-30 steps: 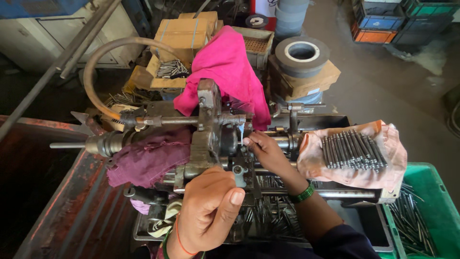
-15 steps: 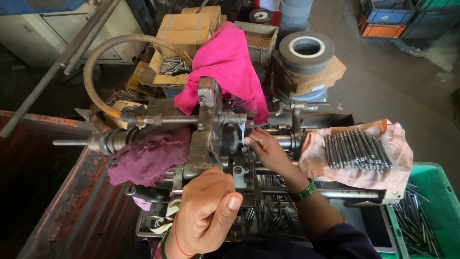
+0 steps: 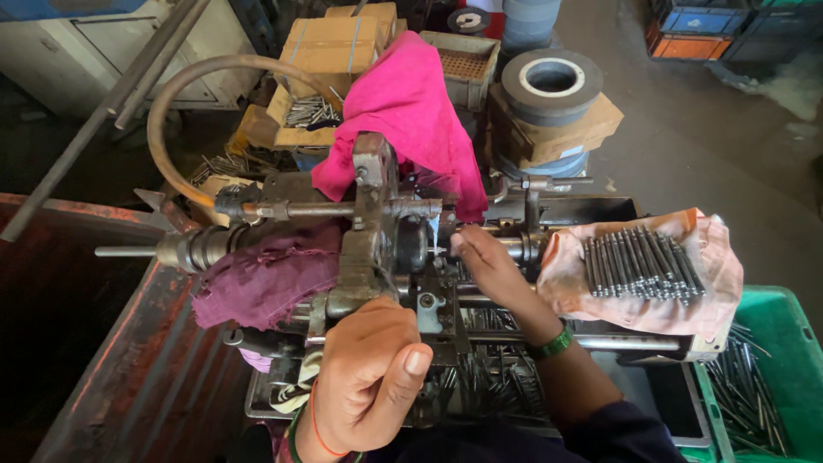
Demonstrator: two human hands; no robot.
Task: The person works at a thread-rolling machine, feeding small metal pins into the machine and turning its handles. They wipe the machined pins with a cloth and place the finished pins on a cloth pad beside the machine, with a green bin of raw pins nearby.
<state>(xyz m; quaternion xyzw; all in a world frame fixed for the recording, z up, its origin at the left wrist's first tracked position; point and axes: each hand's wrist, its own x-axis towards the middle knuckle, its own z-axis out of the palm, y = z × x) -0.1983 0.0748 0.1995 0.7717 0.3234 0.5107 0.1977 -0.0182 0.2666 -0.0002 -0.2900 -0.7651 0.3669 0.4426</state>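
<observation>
A small grey metal machine (image 3: pixel 377 236) with a horizontal shaft stands in front of me, a purple rag (image 3: pixel 266 279) draped over its left side and a pink cloth (image 3: pixel 411 111) behind it. My left hand (image 3: pixel 369 373) is closed around a handle at the machine's near side; the handle itself is hidden under the fist. My right hand (image 3: pixel 484 266) reaches in from the right, with its fingertips pinching a thin metal pin at the machine's centre. A thin stream of liquid falls just beside those fingers.
A row of several metal rods (image 3: pixel 639 261) lies on a peach cloth at the right. A green crate (image 3: pixel 776 377) holds more rods. Loose rods fill a tray (image 3: pixel 489 386) under the machine. Cardboard boxes (image 3: pixel 330 51), grinding wheels (image 3: pixel 551 81) and a curved hose (image 3: pixel 171 111) stand behind.
Almost nothing differs: both hands stay where they were on the machine. The view has shifted slightly.
</observation>
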